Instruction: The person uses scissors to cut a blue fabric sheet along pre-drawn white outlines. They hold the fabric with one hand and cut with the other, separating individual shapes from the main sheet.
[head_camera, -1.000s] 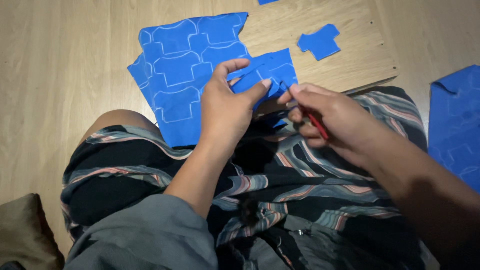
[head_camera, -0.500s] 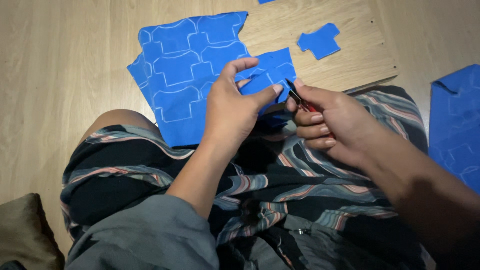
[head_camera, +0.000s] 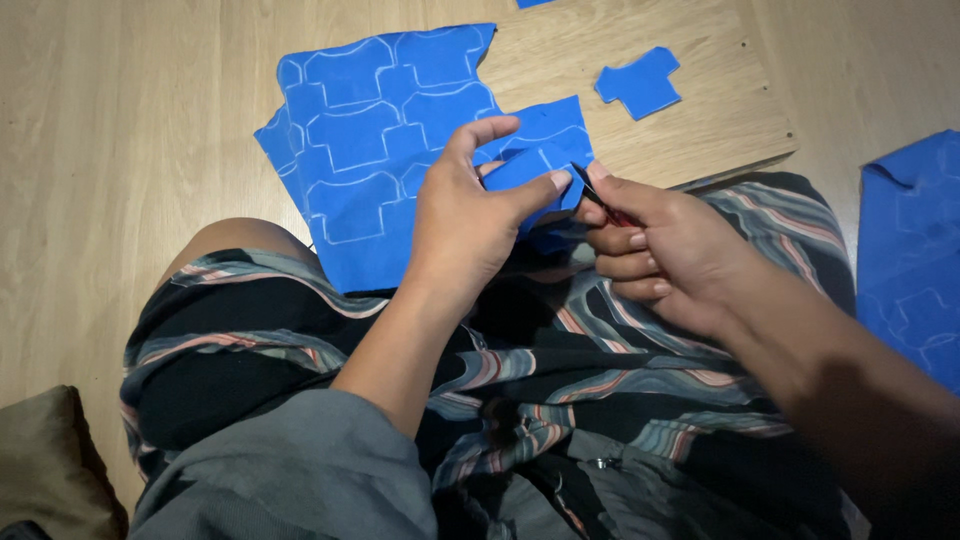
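A blue cloth (head_camera: 370, 140) marked with white shirt-shaped outlines lies on the wooden floor and over my lap. My left hand (head_camera: 470, 215) pinches a fold of its right edge between thumb and fingers. My right hand (head_camera: 665, 250) grips small scissors (head_camera: 600, 200) with red handles, their dark blades meeting the cloth edge just beside my left thumb. Most of the scissors are hidden inside my fist.
A cut-out blue shirt shape (head_camera: 640, 83) lies on a wooden board (head_camera: 720, 120) beyond my hands. Another blue cloth (head_camera: 915, 260) with white outlines lies at the right. A dark cushion (head_camera: 45, 460) sits at the lower left. My striped garment covers my lap.
My right hand has turned so the scissor blades now point up at the cloth edge. My left hand has shifted its pinch slightly; the cloth fold is raised a little.
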